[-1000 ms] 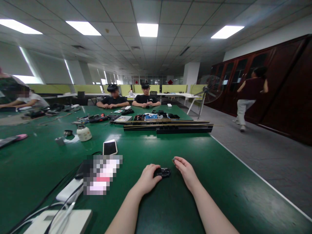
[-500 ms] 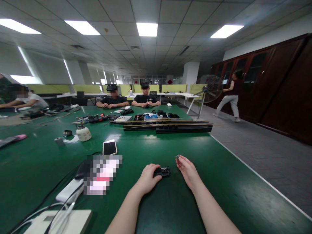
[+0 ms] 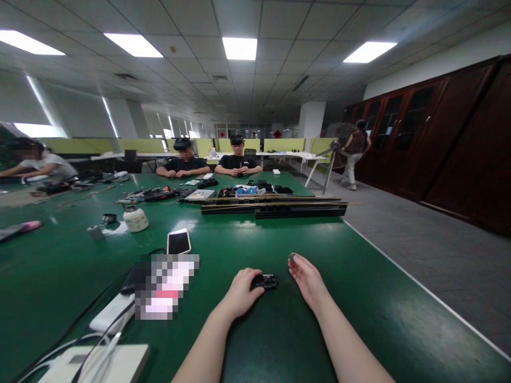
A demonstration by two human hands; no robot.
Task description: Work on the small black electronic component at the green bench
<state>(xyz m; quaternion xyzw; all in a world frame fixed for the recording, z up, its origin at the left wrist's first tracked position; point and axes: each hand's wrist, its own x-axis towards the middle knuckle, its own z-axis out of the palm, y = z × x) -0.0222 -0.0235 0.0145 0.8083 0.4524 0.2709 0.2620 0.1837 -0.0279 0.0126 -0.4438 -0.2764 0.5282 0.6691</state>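
My left hand (image 3: 244,292) is closed around the left end of a small black device (image 3: 269,281) that lies low over the green table (image 3: 215,250). Its kind cannot be made out; the upper side looks like uneven black parts with light specks. To the right, apart from the device, my right hand (image 3: 305,276) pinches a small grey piece (image 3: 292,257) between thumb and fingertips. That piece is too small to name, and the fingers partly cover it.
Long black rails (image 3: 299,210) with thin rods lie across the table ahead. A phone (image 3: 179,242), a jar (image 3: 136,218) and a white power strip (image 3: 112,313) with cables are at the left. Two people sit opposite; another person (image 3: 355,151) walks by a large fan (image 3: 333,149).
The person in the background has walked further away, toward the fan. My hands hold the same things in nearly the same places.
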